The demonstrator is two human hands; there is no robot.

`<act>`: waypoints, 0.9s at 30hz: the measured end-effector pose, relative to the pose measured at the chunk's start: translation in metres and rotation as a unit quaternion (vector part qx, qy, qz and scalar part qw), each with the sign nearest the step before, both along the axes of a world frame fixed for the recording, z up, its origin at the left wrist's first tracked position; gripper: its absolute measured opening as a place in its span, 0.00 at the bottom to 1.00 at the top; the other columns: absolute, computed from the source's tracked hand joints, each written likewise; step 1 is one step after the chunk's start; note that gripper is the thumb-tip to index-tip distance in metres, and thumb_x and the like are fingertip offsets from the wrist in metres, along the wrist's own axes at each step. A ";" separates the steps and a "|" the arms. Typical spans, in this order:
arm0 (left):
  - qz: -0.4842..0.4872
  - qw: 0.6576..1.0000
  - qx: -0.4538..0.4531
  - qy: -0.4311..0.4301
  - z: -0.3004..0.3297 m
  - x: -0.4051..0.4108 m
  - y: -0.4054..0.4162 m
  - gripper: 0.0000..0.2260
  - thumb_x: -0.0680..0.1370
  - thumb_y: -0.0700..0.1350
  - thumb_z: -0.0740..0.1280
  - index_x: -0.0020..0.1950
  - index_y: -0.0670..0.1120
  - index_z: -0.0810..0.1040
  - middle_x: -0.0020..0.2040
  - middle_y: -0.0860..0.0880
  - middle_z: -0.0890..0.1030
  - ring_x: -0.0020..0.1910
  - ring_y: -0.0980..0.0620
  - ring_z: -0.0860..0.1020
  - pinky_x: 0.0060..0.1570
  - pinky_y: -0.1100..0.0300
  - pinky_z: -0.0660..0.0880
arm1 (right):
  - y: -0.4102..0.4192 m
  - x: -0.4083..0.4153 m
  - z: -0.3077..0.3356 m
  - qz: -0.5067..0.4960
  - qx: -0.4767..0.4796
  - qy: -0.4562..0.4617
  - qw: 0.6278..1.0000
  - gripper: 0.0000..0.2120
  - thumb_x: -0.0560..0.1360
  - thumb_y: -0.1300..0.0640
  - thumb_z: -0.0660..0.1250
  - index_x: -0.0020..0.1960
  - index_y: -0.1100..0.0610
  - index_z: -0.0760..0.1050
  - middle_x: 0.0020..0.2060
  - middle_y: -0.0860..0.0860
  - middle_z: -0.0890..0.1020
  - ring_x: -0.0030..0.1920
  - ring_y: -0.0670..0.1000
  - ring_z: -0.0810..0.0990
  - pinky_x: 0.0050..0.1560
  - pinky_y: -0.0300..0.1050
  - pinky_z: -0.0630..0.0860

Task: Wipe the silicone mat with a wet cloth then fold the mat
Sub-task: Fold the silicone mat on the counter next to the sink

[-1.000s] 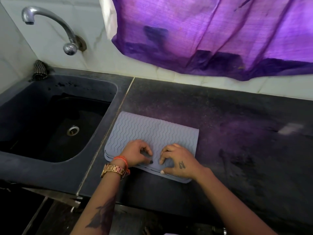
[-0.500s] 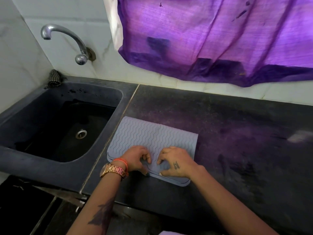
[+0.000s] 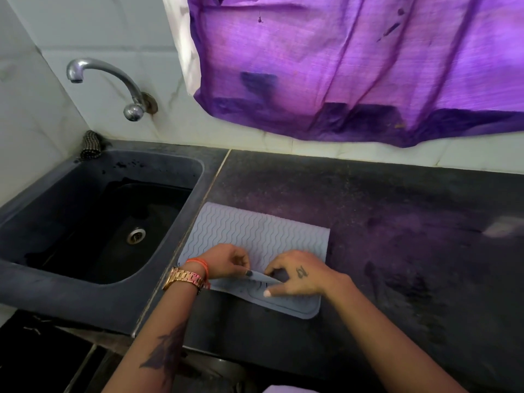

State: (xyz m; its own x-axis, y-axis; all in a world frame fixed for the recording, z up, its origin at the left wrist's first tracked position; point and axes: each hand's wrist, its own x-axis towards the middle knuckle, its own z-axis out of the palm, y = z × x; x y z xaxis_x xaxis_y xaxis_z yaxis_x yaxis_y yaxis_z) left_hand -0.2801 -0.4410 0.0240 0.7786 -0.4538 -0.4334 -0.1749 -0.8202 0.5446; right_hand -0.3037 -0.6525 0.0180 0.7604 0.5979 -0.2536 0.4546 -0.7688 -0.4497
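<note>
Over on the left, the dark moulded sink sat glossy and wet-looking under a curved metal tap, and a small checked cloth was tucked at its back corner, away from the work, so the wiping looked finished. Just right of the sink, the silicone mat lay on the dark speckled surface, pale grey, ribbed with wavy lines, soft-cornered and already doubled over. The left hand, gold watch at the wrist, pinched the mat's near flap with curled fingers. The right hand was touching it, curled onto that same lifted edge. By my read another fold was starting, and the pressing flat was left to do. Above hung thin purple fabric.
</note>
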 end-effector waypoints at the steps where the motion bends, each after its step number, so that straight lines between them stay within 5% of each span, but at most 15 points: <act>1: -0.008 1.000 0.005 0.002 0.005 0.004 -0.001 0.03 0.76 0.46 0.66 0.42 0.52 0.75 0.46 0.51 0.78 0.48 0.53 0.75 0.51 0.61 0.70 | -0.001 0.003 0.005 0.007 -0.043 0.005 0.999 0.22 0.67 0.41 0.70 0.58 0.46 0.75 0.52 0.45 0.79 0.52 0.48 0.75 0.55 0.49 0.69; 6: 0.002 0.998 -0.031 -0.047 0.023 0.027 0.002 0.02 0.75 0.45 0.66 0.44 0.48 0.78 0.42 0.55 0.78 0.46 0.56 0.75 0.44 0.66 0.69 | -0.014 0.020 0.024 -0.082 -0.077 -0.021 0.993 0.13 0.68 0.60 0.66 0.50 0.48 0.78 0.45 0.50 0.82 0.48 0.52 0.78 0.52 0.50 0.72; 13: -0.007 0.992 -0.082 -0.096 0.049 0.063 0.008 0.06 0.72 0.41 0.71 0.48 0.46 0.79 0.43 0.53 0.81 0.42 0.58 0.78 0.44 0.72 0.73 | -0.041 0.048 0.044 -0.263 0.125 -0.069 0.954 0.02 0.68 0.53 0.73 0.38 0.49 0.80 0.35 0.48 0.83 0.38 0.47 0.80 0.39 0.43 0.74; 20: -0.002 0.987 -0.073 -0.142 0.061 0.104 0.031 0.13 0.70 0.40 0.72 0.52 0.51 0.80 0.52 0.52 0.80 0.52 0.54 0.77 0.55 0.60 0.71 | -0.050 0.078 0.048 -0.346 0.307 -0.081 0.883 0.04 0.68 0.58 0.74 0.41 0.50 0.82 0.37 0.46 0.83 0.41 0.43 0.80 0.38 0.31 0.73; 27: 0.074 0.965 -0.144 -0.206 0.060 0.161 0.050 0.09 0.74 0.38 0.68 0.46 0.51 0.81 0.45 0.49 0.83 0.46 0.53 0.80 0.53 0.56 0.75 | -0.052 0.107 0.040 -0.438 0.400 -0.081 0.801 0.06 0.69 0.59 0.74 0.45 0.52 0.82 0.43 0.52 0.84 0.46 0.50 0.82 0.47 0.47 0.78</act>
